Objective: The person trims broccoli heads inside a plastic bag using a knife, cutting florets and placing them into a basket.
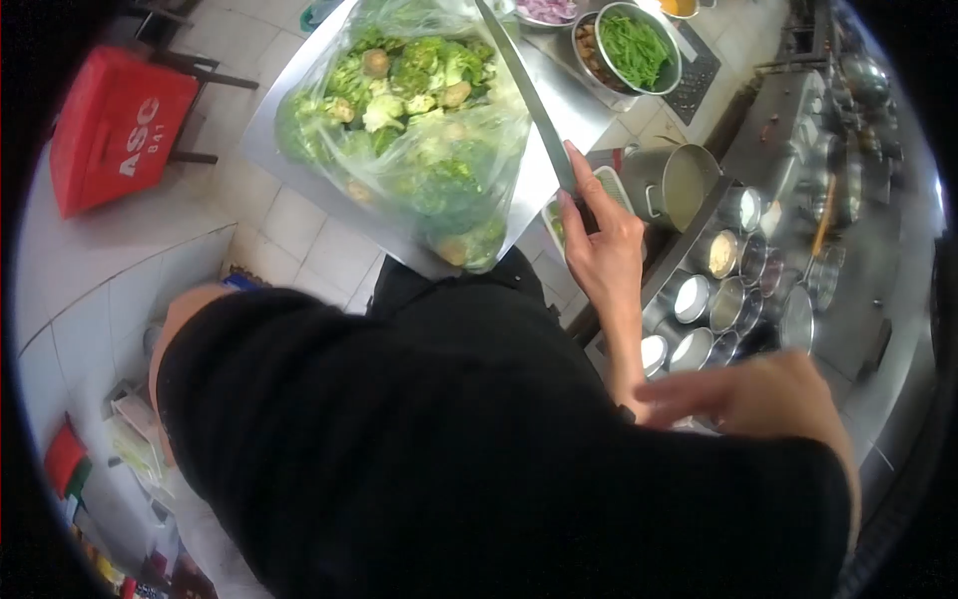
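Note:
My right hand (609, 235) is closed on a long grey knife (527, 85), thumb and forefinger at its near end. The blade runs forward and left, above the right side of a clear plastic bag (439, 185). Broccoli florets (384, 110) fill the bag, with some brownish pieces among them. Under it is a shiny metal surface (267, 135). At my right sleeve there is blurred bare skin (763, 394); I cannot tell which part of an arm it is. My left sleeve and some bare arm show at the left, but my left hand is hidden.
A red stool (125, 130) stands on the tiled floor at the left. Bowls of green beans (639, 50) and chopped onion (547, 8) sit at the far right. A large pot (684, 185) is nearby. Several seasoning tins (692, 298) line the steel cooking counter (773, 150).

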Tool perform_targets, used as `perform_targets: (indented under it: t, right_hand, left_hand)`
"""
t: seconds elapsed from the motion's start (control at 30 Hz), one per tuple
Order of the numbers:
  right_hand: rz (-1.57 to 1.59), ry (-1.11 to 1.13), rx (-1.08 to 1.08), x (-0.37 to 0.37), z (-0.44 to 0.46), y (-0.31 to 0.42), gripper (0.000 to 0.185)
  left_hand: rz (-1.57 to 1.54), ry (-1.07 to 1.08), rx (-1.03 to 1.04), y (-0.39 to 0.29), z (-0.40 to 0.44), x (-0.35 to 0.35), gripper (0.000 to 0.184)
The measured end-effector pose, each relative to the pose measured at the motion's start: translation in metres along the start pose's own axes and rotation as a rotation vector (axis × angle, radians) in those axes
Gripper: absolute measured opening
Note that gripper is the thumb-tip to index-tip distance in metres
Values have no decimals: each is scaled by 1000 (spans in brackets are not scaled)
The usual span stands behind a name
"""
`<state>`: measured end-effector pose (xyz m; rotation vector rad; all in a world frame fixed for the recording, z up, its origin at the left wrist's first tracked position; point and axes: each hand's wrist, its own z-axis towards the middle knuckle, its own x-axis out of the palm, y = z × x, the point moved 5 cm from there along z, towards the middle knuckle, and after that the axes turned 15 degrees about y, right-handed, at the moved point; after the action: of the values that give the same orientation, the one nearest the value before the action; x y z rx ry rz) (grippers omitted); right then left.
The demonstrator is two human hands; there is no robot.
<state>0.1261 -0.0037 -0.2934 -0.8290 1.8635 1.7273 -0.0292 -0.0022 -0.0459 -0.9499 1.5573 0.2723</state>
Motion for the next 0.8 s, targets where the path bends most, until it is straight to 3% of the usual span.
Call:
perform_targets:
  t: [0.1, 0.37, 0.5, 0.6, 0.67, 0.73, 0.8]
  right_hand:
    - [-20, -6, 55, -7, 2, -8, 56]
    - [-19, 53, 26, -16, 18, 0, 65]
    - [11, -55, -17, -18, 15, -4, 66]
    - [6, -59, -1, -20, 18, 0, 66]
    - [34, -40, 59, -22, 17, 3, 66]
    - [8, -36, 71, -22, 12, 4, 66]
    - [-11, -31, 110, -25, 9, 2, 66]
  left_hand:
    - [-3, -18, -27, 0, -1, -2, 32]
    - [12, -43, -139, 3, -11, -4, 32]
    - [-19, 30, -260, 17, -23, -1, 32]
    - [-74, 381, -195, 82, 19, 35, 47]
    - [-82, 264, -148, 168, 80, 100, 59]
    - [72, -171, -93, 247, 125, 154, 54]
    - [-128, -83, -265, 306, 158, 187, 75]
